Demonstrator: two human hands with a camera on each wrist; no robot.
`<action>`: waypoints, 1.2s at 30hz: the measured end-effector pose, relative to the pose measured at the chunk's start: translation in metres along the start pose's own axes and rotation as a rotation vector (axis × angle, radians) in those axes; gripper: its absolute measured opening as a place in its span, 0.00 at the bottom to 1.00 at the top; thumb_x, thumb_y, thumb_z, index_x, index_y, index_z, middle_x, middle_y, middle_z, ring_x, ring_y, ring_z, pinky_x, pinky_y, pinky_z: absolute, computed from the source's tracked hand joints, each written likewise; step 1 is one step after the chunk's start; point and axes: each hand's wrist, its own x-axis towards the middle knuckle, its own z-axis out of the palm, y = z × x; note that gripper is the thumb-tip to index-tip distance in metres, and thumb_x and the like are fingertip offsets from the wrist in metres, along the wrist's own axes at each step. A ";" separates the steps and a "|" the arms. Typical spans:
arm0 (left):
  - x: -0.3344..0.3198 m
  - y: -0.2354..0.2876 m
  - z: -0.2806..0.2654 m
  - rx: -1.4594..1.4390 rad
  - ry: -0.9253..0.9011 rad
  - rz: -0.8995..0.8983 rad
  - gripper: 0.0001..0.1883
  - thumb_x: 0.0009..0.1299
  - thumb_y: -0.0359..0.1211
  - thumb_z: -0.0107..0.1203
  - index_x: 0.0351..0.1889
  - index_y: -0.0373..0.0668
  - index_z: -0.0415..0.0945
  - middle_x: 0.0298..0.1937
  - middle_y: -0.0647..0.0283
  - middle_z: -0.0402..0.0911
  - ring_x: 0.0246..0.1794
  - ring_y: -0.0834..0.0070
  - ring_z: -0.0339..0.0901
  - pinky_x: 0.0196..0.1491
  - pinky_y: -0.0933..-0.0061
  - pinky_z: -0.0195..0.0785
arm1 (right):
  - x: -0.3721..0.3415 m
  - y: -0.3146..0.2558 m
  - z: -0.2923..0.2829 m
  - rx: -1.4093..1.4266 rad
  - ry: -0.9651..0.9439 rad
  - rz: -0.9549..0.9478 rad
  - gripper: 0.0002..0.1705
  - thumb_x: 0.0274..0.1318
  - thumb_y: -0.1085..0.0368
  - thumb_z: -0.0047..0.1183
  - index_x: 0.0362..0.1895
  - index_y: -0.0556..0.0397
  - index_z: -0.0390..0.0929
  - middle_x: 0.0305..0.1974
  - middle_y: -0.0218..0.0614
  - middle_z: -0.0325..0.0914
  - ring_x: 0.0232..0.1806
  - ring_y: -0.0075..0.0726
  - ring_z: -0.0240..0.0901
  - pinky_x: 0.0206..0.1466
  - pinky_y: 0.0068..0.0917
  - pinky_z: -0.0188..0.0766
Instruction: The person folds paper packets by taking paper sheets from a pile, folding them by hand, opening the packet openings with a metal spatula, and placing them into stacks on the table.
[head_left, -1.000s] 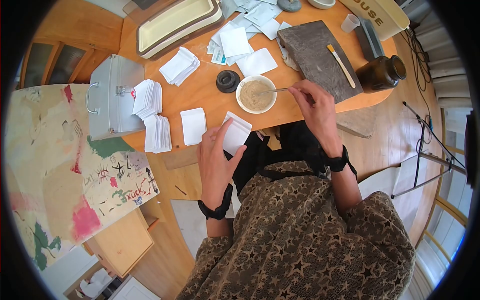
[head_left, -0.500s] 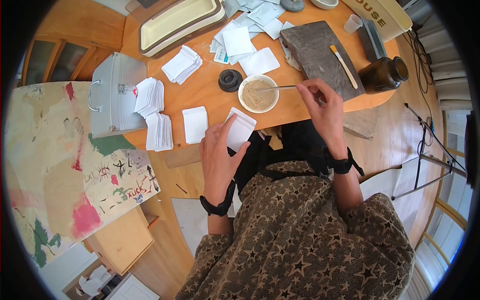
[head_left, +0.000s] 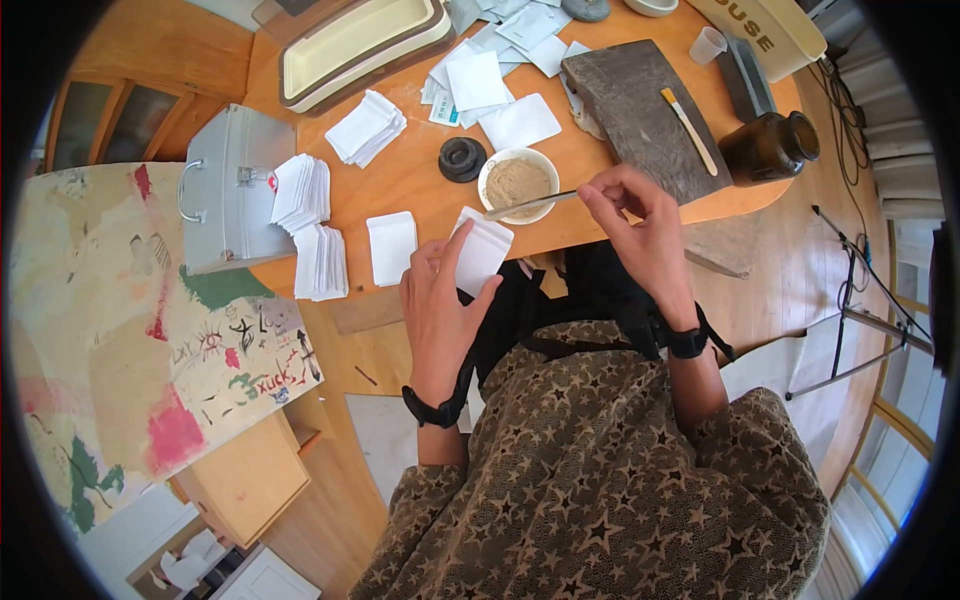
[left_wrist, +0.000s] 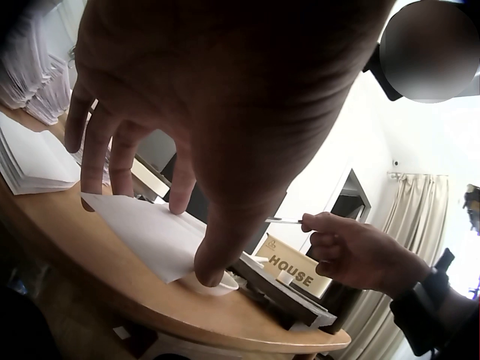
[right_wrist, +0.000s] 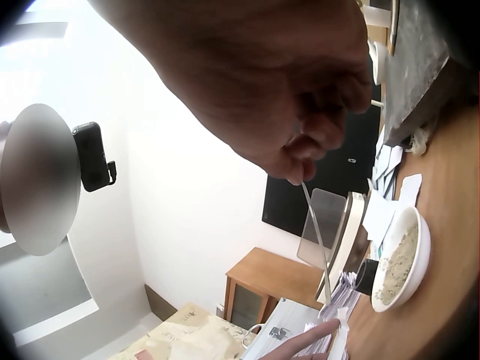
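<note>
My left hand (head_left: 440,310) holds a small white paper envelope (head_left: 486,258) at the table's front edge, index finger along its top and thumb on the near side. In the left wrist view the envelope (left_wrist: 146,232) spans from fingers to thumb. My right hand (head_left: 640,228) pinches the end of a thin metal spatula (head_left: 540,202). The spatula's far tip is right at the envelope's upper edge. Just behind, a white bowl (head_left: 541,214) contains beige powder (head_left: 518,180). In the right wrist view, the spatula (right_wrist: 317,232) slants down from the right fingertips toward the envelope.
Stacks of white envelopes (head_left: 320,262) lie by a silver case (head_left: 225,205) at left; another envelope (head_left: 391,250) lies nearer. A black ring-shaped object (head_left: 461,160) sits beside the bowl. At right are a dark slab (head_left: 640,110), a brush (head_left: 688,130) and a brown jar (head_left: 760,150).
The spatula has come out of the powder and swung left and toward me, its tip now at the envelope's top. The left hand keeps its hold on the envelope.
</note>
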 end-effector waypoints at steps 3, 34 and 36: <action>0.000 0.000 0.000 0.005 0.002 0.001 0.39 0.60 0.41 0.74 0.72 0.57 0.72 0.58 0.57 0.73 0.58 0.59 0.74 0.63 0.55 0.64 | 0.000 -0.001 0.000 -0.030 -0.030 0.018 0.10 0.64 0.66 0.64 0.34 0.60 0.80 0.21 0.27 0.70 0.25 0.18 0.62 0.31 0.22 0.63; 0.017 0.012 0.012 -0.097 0.139 0.110 0.43 0.60 0.37 0.74 0.73 0.40 0.63 0.65 0.52 0.73 0.67 0.53 0.67 0.72 0.51 0.56 | -0.002 -0.006 -0.004 -0.175 -0.024 -0.219 0.06 0.60 0.69 0.66 0.38 0.57 0.84 0.27 0.36 0.79 0.24 0.30 0.68 0.30 0.27 0.65; 0.017 0.012 0.011 -0.102 0.138 0.106 0.43 0.61 0.37 0.74 0.72 0.40 0.63 0.64 0.52 0.73 0.67 0.54 0.68 0.72 0.52 0.55 | -0.002 -0.008 -0.005 -0.194 -0.011 -0.257 0.05 0.59 0.69 0.67 0.38 0.56 0.85 0.27 0.36 0.79 0.23 0.33 0.68 0.30 0.29 0.65</action>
